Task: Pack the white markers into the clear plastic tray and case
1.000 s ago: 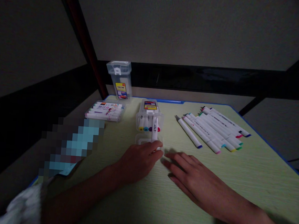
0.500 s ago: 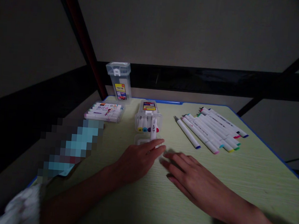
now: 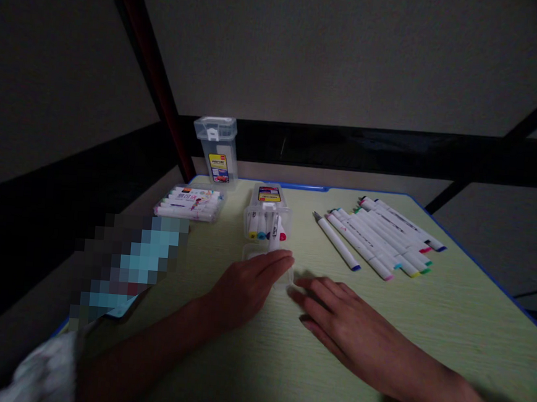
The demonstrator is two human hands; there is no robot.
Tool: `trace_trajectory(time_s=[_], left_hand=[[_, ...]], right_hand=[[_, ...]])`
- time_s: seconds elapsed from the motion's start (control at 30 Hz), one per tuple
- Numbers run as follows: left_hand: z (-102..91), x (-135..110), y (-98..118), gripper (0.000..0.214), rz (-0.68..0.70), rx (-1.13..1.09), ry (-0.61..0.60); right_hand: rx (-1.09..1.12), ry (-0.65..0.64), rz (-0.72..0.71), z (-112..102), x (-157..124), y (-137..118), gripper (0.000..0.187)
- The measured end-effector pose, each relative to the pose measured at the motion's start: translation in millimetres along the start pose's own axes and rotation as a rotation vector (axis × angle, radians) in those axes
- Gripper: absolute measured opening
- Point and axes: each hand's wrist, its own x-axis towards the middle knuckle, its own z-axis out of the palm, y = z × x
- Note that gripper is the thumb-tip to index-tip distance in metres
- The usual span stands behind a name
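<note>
My left hand (image 3: 250, 286) is closed around the near end of a white marker (image 3: 275, 231), whose far end reaches into the mouth of a clear plastic marker box (image 3: 252, 210). The box lies on its side with its mouth toward me, and several markers with yellow, blue and red ends show inside it. Its open lid (image 3: 251, 252) rests on the table in front, partly hidden by my left hand. To the right, my right hand (image 3: 338, 318) is open, fingers spread low by the table, its fingertips close to the lid's right corner.
On the right lies a row of loose white markers (image 3: 377, 234), with one single marker (image 3: 337, 242) at its left. A clear case of markers (image 3: 191, 204) lies at the left, with a tall clear box (image 3: 217, 153) upright behind it. A blurred light-blue object (image 3: 148, 253) lies near the left edge.
The fingers of my left hand have drawn closer together on the marker, and more of the lid's right corner shows. My right hand has hardly moved. The view has tilted slightly.
</note>
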Motion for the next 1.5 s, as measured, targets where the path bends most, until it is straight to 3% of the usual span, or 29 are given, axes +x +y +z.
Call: trace_trajectory(time_s=[0.43,1.1,1.33,1.5], left_hand=[[1.7,-5.2,-2.2,0.035,0.029,-0.106,0.100],[-4.8,-6.6,2.1,0.033,0.235,-0.047,0.202],[-15.2,-8.3,4.7,0.032,0.262,0.009,0.048],[-17.2,-3.7,11.0,0.023,0.312,0.000,0.175]], right_hand=[[-0.003,0.009,-0.010,-2.2,1.2,-0.3,0.029],[-0.038,0.043,-0.015,0.2,0.4,-0.1,0.029],[-0.022,0.048,-0.010,2.6,-0.6,2.4,0.035],[-0.007,0.037,0.004,3.1,-0.8,3.3,0.046]])
